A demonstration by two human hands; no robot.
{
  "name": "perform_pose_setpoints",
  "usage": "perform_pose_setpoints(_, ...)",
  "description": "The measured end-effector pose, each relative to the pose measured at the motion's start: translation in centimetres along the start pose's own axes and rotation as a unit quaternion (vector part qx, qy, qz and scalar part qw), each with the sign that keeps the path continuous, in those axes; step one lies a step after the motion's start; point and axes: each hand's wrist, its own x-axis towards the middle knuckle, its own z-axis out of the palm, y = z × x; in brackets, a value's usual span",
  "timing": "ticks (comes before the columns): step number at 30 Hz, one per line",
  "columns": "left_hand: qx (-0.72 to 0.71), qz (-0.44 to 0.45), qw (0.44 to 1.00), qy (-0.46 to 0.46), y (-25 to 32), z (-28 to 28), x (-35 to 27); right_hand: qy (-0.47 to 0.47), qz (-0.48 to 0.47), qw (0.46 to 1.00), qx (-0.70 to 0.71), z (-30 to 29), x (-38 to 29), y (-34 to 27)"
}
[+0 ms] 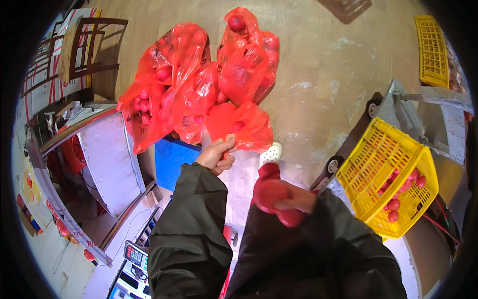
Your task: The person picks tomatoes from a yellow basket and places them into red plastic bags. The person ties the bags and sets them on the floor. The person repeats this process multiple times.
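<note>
My left hand (pixel 218 154) pinches the rim of a red plastic bag (pixel 254 125) between thumb and fingers; some red round produce shows through the film. Slightly blurred, my right hand (pixel 298 198) holds red round fruits, perhaps tomatoes (pixel 272 194), above my lap, to the right of the bag and apart from it. Beyond the bag, several filled red plastic bags (pixel 242 71) stand close together on the floor, full of similar produce. At my right, a tilted yellow plastic crate (pixel 381 157) has loose red tomatoes (pixel 393 204) lying inside it.
A wheeled metal cart (pixel 403 108) stands beside the yellow crate, with another yellow crate (pixel 433 52) farther right. Near my left sleeve are a blue panel (pixel 175 160) and a digital scale's keypad (pixel 135 256). A wooden-framed stand (pixel 108 160) occupies the left. A white perforated clog (pixel 272 153) shows below the bag.
</note>
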Motion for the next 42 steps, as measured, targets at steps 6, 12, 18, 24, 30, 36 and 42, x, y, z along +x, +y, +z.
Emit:
perform_pose_setpoints(6,-0.042,-0.05,0.995,-0.073,-0.1,-3.1,-2.7,-0.119,-0.101,0.957,0.243,-0.7,20.6,4.0)
perform_pose_setpoints(12,-0.123,0.008,0.987,-0.105,-2.9,-3.4,-2.4,0.027,-0.078,0.993,0.084,-3.4,27.7,4.7)
perform_pose_setpoints(18,-0.026,0.106,0.993,0.042,-3.8,-5.3,-1.7,0.224,-0.066,0.943,-0.239,-3.1,26.1,6.8)
perform_pose_setpoints(24,0.138,0.224,0.943,0.201,0.5,-4.8,0.7,0.385,-0.139,0.886,-0.218,2.3,16.3,14.3)
perform_pose_setpoints(30,0.036,0.306,0.921,0.238,-0.3,-5.2,-2.4,0.384,-0.144,0.908,-0.091,2.9,3.4,12.9)
perform_pose_setpoints(36,0.209,0.239,0.874,0.368,-7.1,-8.0,-1.2,0.337,-0.169,0.926,-0.008,6.5,-11.1,9.0)
perform_pose_setpoints(42,0.462,0.216,0.792,0.336,-5.3,-14.1,6.1,0.388,-0.235,0.887,0.083,5.4,-21.5,10.8)
